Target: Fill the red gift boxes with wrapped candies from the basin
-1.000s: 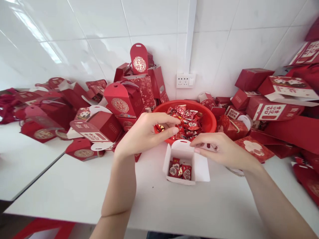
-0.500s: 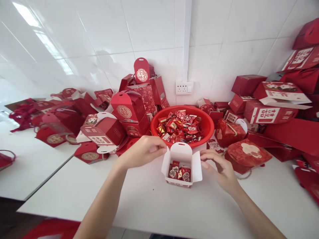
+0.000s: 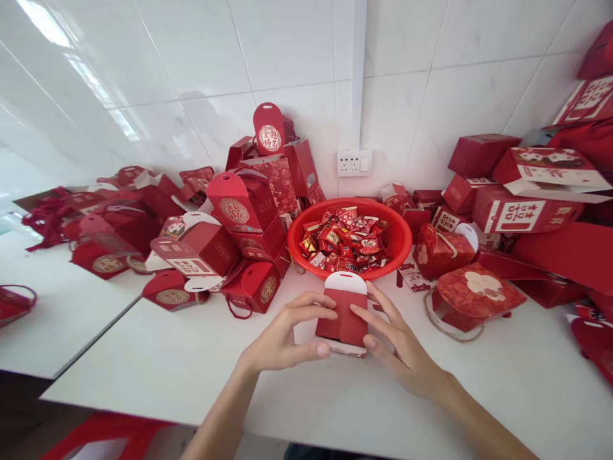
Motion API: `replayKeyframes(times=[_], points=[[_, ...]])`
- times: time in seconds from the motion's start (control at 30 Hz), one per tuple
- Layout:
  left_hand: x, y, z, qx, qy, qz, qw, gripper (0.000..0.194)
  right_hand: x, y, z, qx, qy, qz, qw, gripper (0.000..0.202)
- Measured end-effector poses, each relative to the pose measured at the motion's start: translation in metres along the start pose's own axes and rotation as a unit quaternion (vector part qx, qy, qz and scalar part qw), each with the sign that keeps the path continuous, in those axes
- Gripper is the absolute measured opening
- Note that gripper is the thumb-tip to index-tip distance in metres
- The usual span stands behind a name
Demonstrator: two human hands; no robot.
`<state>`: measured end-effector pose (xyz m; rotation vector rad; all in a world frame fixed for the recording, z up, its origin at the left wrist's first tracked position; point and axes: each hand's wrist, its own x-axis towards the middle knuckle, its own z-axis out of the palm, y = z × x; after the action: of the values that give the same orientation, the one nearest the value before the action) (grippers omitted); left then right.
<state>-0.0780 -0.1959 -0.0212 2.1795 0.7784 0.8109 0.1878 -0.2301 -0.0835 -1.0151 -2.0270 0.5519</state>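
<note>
A small red gift box [image 3: 341, 313] stands upright on the white table in front of me, its two side flaps folded inward over the top. The white inside of its rounded back flap, with a handle slot, still stands up. My left hand [image 3: 292, 329] is at the box's left side, fingers stretched over the left flap. On the other side, my right hand [image 3: 400, 338] has its fingers spread, with fingertips on the right flap. The candies inside are now hidden. Just behind the box sits a red plastic basin [image 3: 407, 246] of red-wrapped candies [image 3: 347, 239].
Stacked red gift boxes [image 3: 196, 246] crowd the left side of the table. More boxes [image 3: 517, 211] pile up at the right, including a round-topped box [image 3: 476, 294] with a rope handle. A socket [image 3: 353, 163] is on the tiled wall behind.
The box's two side flaps have been folded in and cover the candies. Both hands have come down nearer the viewer, from the flap edges onto the folded flaps.
</note>
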Motion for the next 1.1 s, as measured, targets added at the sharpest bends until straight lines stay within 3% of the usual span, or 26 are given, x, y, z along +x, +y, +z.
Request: replayKeyframes(times=[0.1, 0.33, 0.53, 0.8, 1.03, 1.1], points=[[-0.001, -0.002, 0.000, 0.006, 0.006, -0.004, 1.000, 0.044, 0.000, 0.000, 0.002, -0.014, -0.002, -0.001, 1.000, 0.046], [0.002, -0.002, 0.012, 0.020, 0.082, -0.043, 0.995, 0.024, 0.002, -0.006, 0.004, -0.003, -0.006, 0.006, 1.000, 0.039], [0.003, -0.008, 0.021, 0.041, 0.116, -0.025, 0.992, 0.017, 0.003, -0.004, 0.007, 0.000, 0.000, 0.024, 1.000, 0.038], [0.003, -0.015, 0.026, 0.066, 0.164, -0.018, 0.984, 0.059, 0.004, -0.004, 0.008, -0.003, 0.015, 0.020, 1.000, 0.039], [0.000, -0.021, 0.029, 0.024, 0.174, -0.039, 0.984, 0.074, 0.002, 0.000, 0.008, 0.002, 0.033, -0.005, 0.999, 0.037], [-0.001, -0.019, 0.028, 0.031, 0.173, -0.043, 0.984, 0.070, 0.001, -0.001, 0.008, 0.007, 0.045, -0.014, 0.999, 0.037]])
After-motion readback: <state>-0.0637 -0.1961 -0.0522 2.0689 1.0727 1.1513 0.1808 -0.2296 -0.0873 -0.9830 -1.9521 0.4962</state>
